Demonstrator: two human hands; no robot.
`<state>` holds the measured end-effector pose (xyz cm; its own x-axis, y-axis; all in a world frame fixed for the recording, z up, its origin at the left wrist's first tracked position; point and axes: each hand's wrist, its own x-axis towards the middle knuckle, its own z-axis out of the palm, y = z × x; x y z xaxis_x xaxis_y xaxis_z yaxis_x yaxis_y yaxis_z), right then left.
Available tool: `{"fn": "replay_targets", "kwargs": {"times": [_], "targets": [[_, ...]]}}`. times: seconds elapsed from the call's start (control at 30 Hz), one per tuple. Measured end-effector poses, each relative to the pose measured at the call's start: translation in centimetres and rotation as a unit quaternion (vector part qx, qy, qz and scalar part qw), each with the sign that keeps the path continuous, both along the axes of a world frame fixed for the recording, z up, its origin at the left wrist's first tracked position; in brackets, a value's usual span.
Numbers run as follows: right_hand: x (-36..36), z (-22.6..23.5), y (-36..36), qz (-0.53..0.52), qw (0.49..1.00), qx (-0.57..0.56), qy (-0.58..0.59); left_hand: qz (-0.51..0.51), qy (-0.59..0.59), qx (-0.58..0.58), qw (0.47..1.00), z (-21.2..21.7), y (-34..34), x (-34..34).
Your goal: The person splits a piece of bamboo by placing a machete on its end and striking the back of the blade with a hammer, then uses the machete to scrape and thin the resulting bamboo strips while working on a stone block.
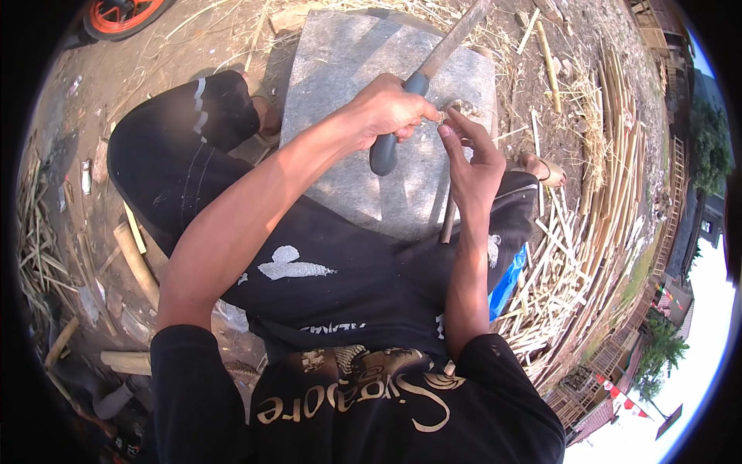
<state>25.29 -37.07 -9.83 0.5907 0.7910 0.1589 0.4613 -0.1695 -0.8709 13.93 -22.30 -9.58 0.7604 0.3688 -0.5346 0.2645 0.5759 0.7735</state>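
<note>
The left hand point(396, 110) is wrapped round the dark handle of a long knife point(447, 52), over the middle of a grey board point(348, 85); the blade points out across the board's far edge, toward its far right corner. Thumb and forefinger of that hand reach toward the right hand point(476, 164), whose thumb and forefinger tips are almost together, just beside them. A small brownish clump point(461, 106) shows there, above the right part of the board; I cannot tell whether the right hand pinches it or it lies beneath.

The likeliest trouble is the knife turning: with thumb and forefinger of the left hand busy, the other fingers would have the handle mostly to themselves, and a twist of the wrist could swing the blade. Which way the cutting edge faces cannot be made out, so the right fingertips may be at risk if both hands pull at once. A slackened grip could drop the knife onto the board, or off its right edge near the sandalled right foot point(547, 170). The dark rod point(448, 220) at the near edge, beside the right forearm, could snag an elbow or be knocked down
</note>
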Motion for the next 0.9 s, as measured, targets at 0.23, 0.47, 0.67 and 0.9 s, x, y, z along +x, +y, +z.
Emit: {"fn": "replay_targets", "kwargs": {"times": [0.23,0.47,0.67,0.9], "targets": [[-0.4,-0.2,-0.1,-0.019,0.998,-0.016,0.052,-0.018,-0.014,0.032,0.999,-0.5,-0.1,-0.1],[0.1,-0.5,-0.4,-0.019,0.995,-0.027,0.092,-0.017,-0.034,0.008,0.999,-0.4,-0.1,-0.2],[0.1,-0.4,-0.5,-0.021,0.987,-0.024,0.155,-0.027,-0.055,0.009,0.998,-0.5,-0.1,-0.3],[0.7,-0.5,-0.8,-0.036,0.97,-0.014,0.241,-0.054,-0.071,0.028,0.996,-0.4,-0.1,-0.5]]}}
